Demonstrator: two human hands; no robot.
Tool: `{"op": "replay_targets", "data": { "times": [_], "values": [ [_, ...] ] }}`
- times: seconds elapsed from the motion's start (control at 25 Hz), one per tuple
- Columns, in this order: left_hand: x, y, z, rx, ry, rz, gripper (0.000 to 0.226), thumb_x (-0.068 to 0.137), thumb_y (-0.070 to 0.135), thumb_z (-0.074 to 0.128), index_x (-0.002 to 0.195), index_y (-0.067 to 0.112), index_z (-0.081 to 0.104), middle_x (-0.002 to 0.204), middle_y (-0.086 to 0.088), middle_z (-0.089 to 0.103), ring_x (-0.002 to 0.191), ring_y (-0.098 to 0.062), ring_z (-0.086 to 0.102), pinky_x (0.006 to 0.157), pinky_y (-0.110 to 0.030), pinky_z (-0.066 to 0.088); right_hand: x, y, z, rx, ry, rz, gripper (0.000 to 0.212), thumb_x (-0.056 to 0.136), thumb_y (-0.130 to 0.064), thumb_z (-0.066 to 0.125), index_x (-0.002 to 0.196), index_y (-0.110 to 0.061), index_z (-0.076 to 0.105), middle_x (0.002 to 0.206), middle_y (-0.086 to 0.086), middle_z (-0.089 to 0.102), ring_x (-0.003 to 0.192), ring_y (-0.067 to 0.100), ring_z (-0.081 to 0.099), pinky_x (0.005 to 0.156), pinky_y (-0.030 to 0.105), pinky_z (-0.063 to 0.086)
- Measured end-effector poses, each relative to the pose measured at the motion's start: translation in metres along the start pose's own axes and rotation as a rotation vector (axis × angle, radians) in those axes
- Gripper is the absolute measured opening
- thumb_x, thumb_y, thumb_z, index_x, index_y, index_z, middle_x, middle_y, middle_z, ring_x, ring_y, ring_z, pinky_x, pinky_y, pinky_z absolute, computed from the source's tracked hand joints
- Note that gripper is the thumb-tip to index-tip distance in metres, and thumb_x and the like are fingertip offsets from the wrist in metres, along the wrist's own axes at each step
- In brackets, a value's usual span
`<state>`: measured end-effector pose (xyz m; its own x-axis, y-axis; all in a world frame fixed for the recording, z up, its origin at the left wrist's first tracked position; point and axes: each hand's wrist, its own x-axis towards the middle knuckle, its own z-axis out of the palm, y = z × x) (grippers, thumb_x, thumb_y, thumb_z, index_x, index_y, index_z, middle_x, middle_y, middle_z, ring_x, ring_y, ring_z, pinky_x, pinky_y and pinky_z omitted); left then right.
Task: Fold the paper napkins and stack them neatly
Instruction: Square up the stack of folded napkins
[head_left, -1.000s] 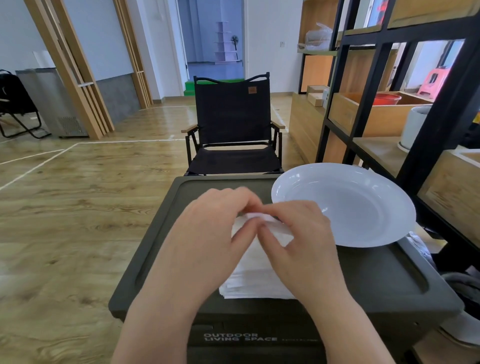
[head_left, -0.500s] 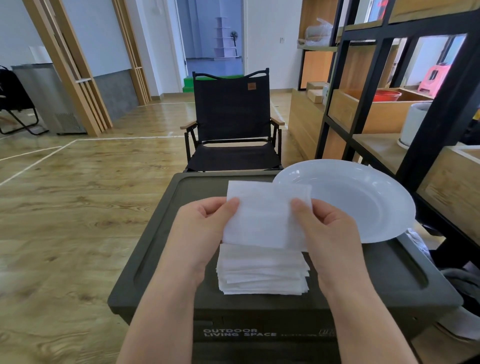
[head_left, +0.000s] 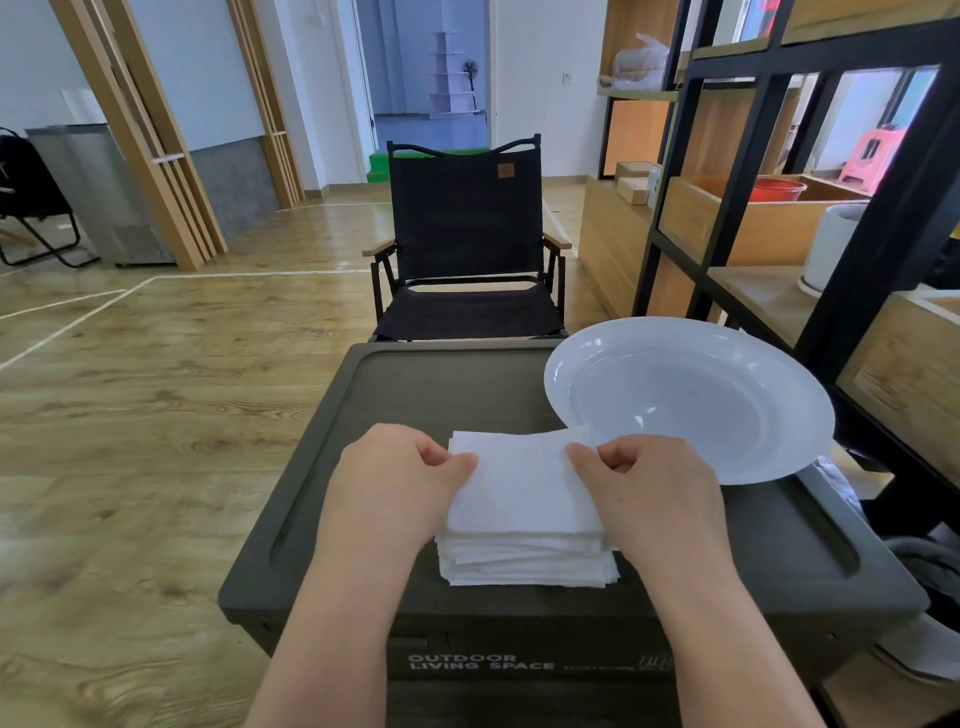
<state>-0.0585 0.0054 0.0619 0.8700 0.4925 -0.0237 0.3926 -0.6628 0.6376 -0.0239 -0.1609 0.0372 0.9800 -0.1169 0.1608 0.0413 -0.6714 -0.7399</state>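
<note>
Just beyond our right hand (head_left: 652, 499) sits a white plate (head_left: 769, 447) with nothing in it, its near rim almost touching the far right corner of the top napkin (head_left: 519, 488). That napkin lies over the stack of napkins (head_left: 524, 564), which rests between our two hands on the dark green box lid (head_left: 405, 400). Our left hand (head_left: 395, 483) pinches the napkin's left edge between thumb and curled fingers; our right hand pinches its right edge the same way, near the far corner. The stack's lower sheets fan out unevenly toward us. Past the hands, behind the box, stands a black folding chair (head_left: 467, 223). To the right of our right hand rises a black shelf frame (head_left: 883, 249) holding wooden crates, with a red bowl (head_left: 779, 189) in one of them, close beside the plate.
</note>
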Motion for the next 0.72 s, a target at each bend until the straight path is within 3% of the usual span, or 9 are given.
{"op": "replay_targets", "data": {
  "times": [0.2,0.36,0.48,0.6,0.72],
  "values": [
    [0.002,-0.003,0.004,0.105,-0.020,-0.026,0.028,0.084,0.045,0.064,0.066,0.024,0.064,0.063,0.004,0.065,0.056,-0.008,0.058,0.047,-0.020,0.037,0.001,0.002,0.003,-0.019,-0.001,0.015,0.022,0.083,-0.040,0.062,0.073,-0.021,0.066,0.065,-0.009,0.059,0.064,0.004,0.052,0.053,0.014,0.033],
    [0.004,-0.006,0.004,0.142,-0.012,-0.026,0.033,0.084,0.054,0.059,0.076,0.022,0.055,0.077,0.008,0.061,0.068,-0.009,0.054,0.060,-0.025,0.041,-0.003,0.001,-0.001,-0.052,0.027,-0.015,0.021,0.083,-0.044,0.060,0.078,-0.023,0.062,0.069,-0.010,0.057,0.065,0.003,0.050,0.053,0.015,0.034],
    [0.005,-0.009,-0.002,0.255,-0.065,-0.045,0.057,0.088,0.066,0.038,0.062,0.016,0.041,0.054,0.004,0.040,0.049,-0.013,0.038,0.051,-0.027,0.032,0.000,0.002,-0.020,-0.101,0.038,-0.020,0.030,0.085,-0.054,0.053,0.086,-0.025,0.060,0.076,-0.011,0.058,0.071,0.007,0.052,0.058,0.021,0.037],
    [0.005,-0.009,0.001,0.328,-0.193,-0.073,0.067,0.089,0.069,0.026,0.052,0.013,0.033,0.048,0.001,0.035,0.045,-0.014,0.035,0.047,-0.027,0.026,-0.002,0.003,-0.026,-0.185,-0.174,0.030,0.046,0.087,-0.051,0.051,0.065,-0.011,0.053,0.058,0.005,0.049,0.053,0.012,0.045,0.052,0.024,0.038],
    [0.004,-0.004,0.013,0.353,-0.273,-0.077,0.067,0.087,0.071,0.030,0.058,0.012,0.043,0.056,0.001,0.044,0.051,-0.013,0.042,0.049,-0.025,0.029,-0.005,0.003,-0.014,-0.247,-0.359,0.082,0.045,0.087,-0.047,0.050,0.058,-0.013,0.042,0.050,0.000,0.041,0.045,0.013,0.041,0.048,0.022,0.033]
  ]
}}
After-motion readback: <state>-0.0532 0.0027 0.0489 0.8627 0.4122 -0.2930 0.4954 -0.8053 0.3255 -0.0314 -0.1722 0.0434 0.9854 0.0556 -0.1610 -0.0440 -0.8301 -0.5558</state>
